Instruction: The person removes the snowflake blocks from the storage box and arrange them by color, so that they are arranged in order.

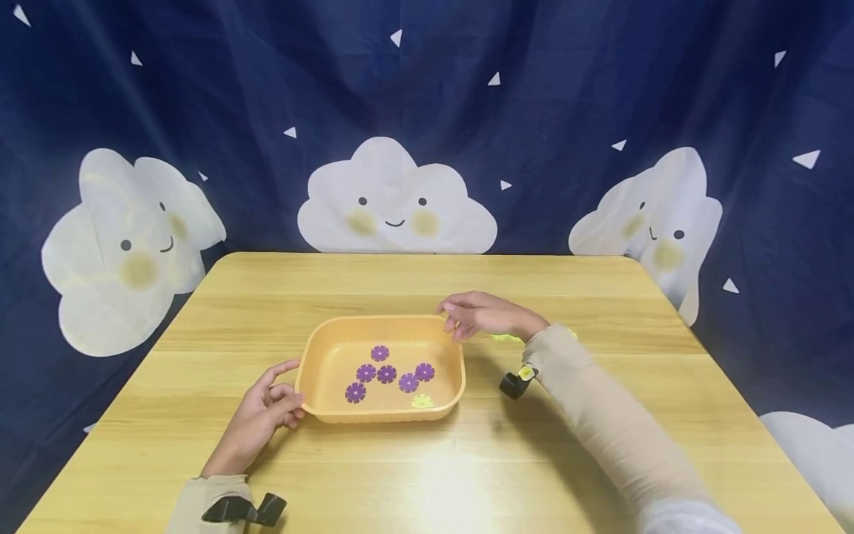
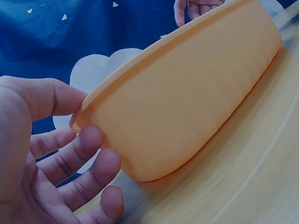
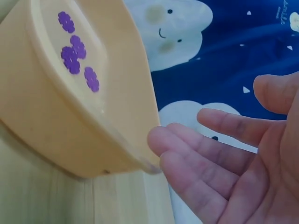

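An orange plastic basin (image 1: 383, 416) stands on the table, with several purple notched discs (image 1: 386, 374) and one yellow disc (image 1: 422, 401) lying in it. My left hand (image 1: 256, 415) pinches its rim at the left side; the left wrist view has the fingers against the basin's outer wall (image 2: 177, 98). At the back right corner is my right hand (image 1: 490, 315). Its fingers are loosely extended by the rim in the right wrist view, with the fingertips (image 3: 159, 137) at the corner; whether they touch it I cannot tell.
Yellow discs (image 1: 507, 337) lie on the table behind the right forearm, which partly hides them. The wooden table (image 1: 414, 282) ends at a dark blue curtain (image 1: 253, 74) printed with white clouds. Each wrist carries a black strap-like device (image 1: 515, 385).
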`<state>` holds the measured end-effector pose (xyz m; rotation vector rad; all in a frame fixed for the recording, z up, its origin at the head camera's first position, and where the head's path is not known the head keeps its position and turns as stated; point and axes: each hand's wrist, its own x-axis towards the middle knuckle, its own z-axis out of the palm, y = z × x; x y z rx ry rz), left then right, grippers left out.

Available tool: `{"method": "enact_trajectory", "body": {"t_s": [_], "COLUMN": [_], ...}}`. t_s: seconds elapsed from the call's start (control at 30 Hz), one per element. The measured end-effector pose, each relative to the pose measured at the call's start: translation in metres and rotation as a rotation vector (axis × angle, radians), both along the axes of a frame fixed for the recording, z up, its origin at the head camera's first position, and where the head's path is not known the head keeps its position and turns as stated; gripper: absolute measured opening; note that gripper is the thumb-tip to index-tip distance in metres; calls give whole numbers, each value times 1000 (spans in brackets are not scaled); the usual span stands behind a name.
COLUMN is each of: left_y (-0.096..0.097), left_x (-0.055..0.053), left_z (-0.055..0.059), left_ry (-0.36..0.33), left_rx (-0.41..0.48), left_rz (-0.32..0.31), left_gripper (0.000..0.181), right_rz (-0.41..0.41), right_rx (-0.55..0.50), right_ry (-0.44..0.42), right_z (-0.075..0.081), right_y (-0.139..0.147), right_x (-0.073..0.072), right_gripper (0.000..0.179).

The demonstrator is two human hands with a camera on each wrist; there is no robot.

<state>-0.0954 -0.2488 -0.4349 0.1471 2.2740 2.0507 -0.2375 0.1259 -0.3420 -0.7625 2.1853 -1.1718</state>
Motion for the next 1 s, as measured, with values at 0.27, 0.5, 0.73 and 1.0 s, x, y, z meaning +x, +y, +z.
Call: {"method": "enact_trajectory", "body": {"t_s": [0.27,0.5,0.73,1.0], "left_y": [0,0,0,0], "left_x": [0,-1,-1,0], "left_z": [0,-1,0,0], "left_ry": [2,-5,-5,-11], "left_rx": [9,13,13,1], "left_rz": [6,-5,3,5], "left_gripper": [60,61,61,61], "right_rz": [69,121,178,265], "right_rx": [59,110,193,366], "right_ry": [-78,-166,-214,-254], "right_z": [0,-7,-11,-14], "right_y": [-18,-32,-48,-66], "right_x": [4,8,15,29], "right_gripper": [49,53,56,61]}}
